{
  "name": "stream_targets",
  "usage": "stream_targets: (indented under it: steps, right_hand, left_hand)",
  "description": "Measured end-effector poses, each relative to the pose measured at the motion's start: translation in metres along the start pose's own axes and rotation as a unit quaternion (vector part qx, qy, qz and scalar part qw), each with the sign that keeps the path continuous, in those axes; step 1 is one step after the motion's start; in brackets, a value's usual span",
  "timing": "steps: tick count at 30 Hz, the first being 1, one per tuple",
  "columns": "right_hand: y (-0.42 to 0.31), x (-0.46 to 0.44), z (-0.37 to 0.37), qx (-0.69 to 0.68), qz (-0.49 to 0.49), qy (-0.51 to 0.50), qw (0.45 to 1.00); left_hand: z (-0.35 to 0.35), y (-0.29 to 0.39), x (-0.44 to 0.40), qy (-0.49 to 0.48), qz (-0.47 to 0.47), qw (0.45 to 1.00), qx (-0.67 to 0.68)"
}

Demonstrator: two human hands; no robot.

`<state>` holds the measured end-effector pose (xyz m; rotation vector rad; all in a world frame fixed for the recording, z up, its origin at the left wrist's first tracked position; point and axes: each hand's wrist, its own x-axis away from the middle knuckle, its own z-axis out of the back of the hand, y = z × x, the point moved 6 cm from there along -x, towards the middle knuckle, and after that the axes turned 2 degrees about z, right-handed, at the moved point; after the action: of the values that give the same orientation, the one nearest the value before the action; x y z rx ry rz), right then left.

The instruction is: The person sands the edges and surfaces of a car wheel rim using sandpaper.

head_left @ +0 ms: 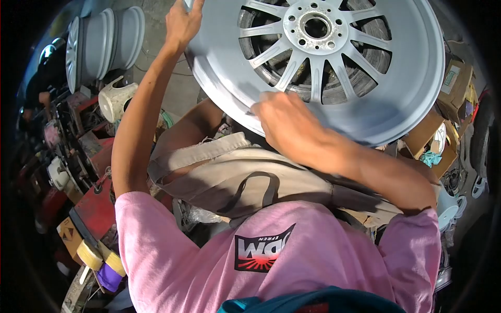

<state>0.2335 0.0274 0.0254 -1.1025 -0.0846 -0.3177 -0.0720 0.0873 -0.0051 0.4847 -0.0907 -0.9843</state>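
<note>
Left hand point(182, 25) is gripping a grey wheel point(407, 86); right hand point(287, 122) is touching its rim point(232, 104), fingers curling, hold unclear

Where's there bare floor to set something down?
The clearest patch is concrete floor between the standing rims and the left forearm, though thin cable crosses it. It looks crowded below, around the white bucket and red parts, and at right, around the cardboard boxes.

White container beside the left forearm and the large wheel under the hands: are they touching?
Apart. The head view shows the white container separated from the large wheel by floor and left forearm.
</note>
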Motion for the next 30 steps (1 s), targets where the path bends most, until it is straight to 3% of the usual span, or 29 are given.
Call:
stream_targets:
  steps: [3,5,10,12,15,19,23,30]
  right_hand:
    - [-0.010,0.021,0.007,0.039,0.054,0.059,0.996]
    - [-0.013,0.023,0.010,0.053,0.068,0.099,0.991]
    - [-0.010,-0.014,-0.003,0.032,0.032,0.055,0.997]
    - [-0.017,0.017,0.011,0.037,0.105,0.163,0.980]
    - [-0.016,0.015,0.009,0.071,0.070,0.088,0.991]
    - [-0.017,-0.020,-0.005,0.058,0.021,0.055,0.997]
    - [-0.030,0.033,0.009,0.102,0.065,0.059,0.991]
    - [-0.041,0.014,-0.009,0.141,0.055,0.121,0.981]
  left_hand:
    - [-0.005,-0.014,-0.003,0.046,-0.004,0.997,-0.061]
    - [-0.004,-0.011,-0.003,0.020,0.012,0.999,-0.043]
    - [-0.010,-0.015,-0.006,0.004,0.017,1.000,-0.010]
    - [-0.008,-0.011,-0.003,0.047,-0.029,0.998,-0.039]
    - [-0.006,-0.004,-0.001,0.003,0.007,1.000,0.009]
    - [-0.008,-0.011,-0.005,0.025,-0.012,0.999,-0.016]
    - [-0.012,-0.014,-0.005,0.026,-0.009,0.999,-0.017]
    - [-0.003,0.000,0.001,0.005,0.027,0.999,0.016]
